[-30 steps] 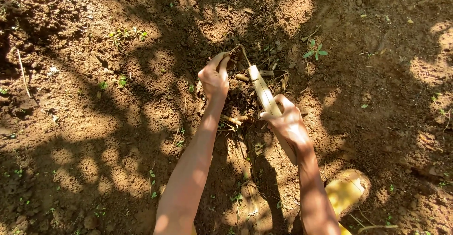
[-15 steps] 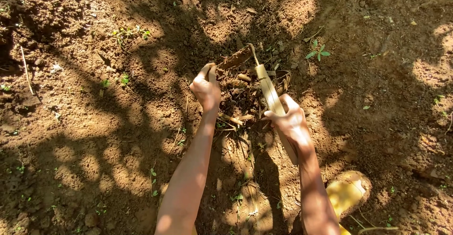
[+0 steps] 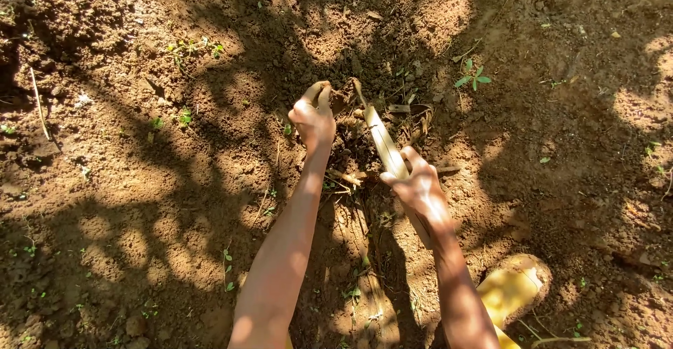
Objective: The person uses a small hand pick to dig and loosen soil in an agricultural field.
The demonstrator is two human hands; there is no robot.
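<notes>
Your right hand (image 3: 419, 189) closes around a pale wooden stick (image 3: 384, 144), its tip driven into the loose brown soil (image 3: 126, 180). Your left hand (image 3: 313, 116) curls shut on a clump of dry roots (image 3: 345, 102) just beside that tip. The stick looks stiff and light, best gripped mid-shaft; the roots look brittle. A yellow boot (image 3: 515, 291) stands nearby.

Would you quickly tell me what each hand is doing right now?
Left hand: closed on a clump of roots and soil.
Right hand: closed around a pale stick poking into the dirt.
</notes>
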